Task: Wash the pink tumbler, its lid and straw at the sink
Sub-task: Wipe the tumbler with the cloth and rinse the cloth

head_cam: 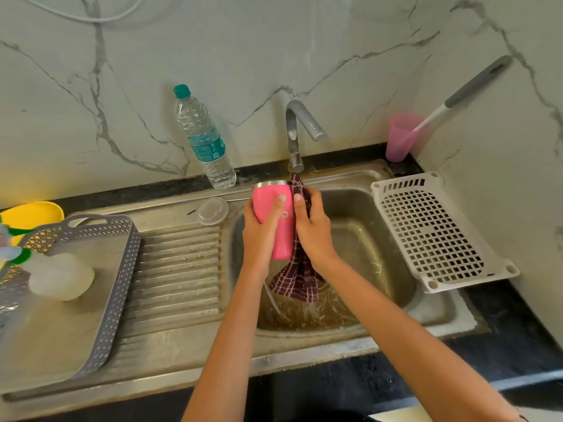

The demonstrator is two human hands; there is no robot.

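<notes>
At the far left we see a yellow plastic dish point(30, 213) on the black stone surface point(502, 315). It is partly behind a grey perforated plastic tray point(122, 269), which sits on the steel sink's ribbed drainboard point(176, 269). In the tray lies a rounded, milky white plastic container point(61, 277). Farther right, a round clear plastic lid point(212, 210) lies flat at the drainboard's far edge. Behind it a tall clear ribbed water bottle point(202, 138) with a green cap stands against the veined marble wall point(335, 56).

Over the steel basin point(365, 239), the left hand point(262, 229) has its grip wrapped round the smooth pink tumbler point(263, 201). The tumbler has a bare steel rim and is held nearly upright just below the curved metal tap point(297, 132). The right hand point(315, 229) has its grip clamped on a dark maroon checked cloth point(300, 278), pressing it to the tumbler's right side. The wet cloth hangs limp into the basin.

On the sink's right rim rests a white plastic grid basket point(438, 233). In the far right corner a translucent pink plastic cup point(400, 138) holds a brush with a grey handle point(478, 83).
</notes>
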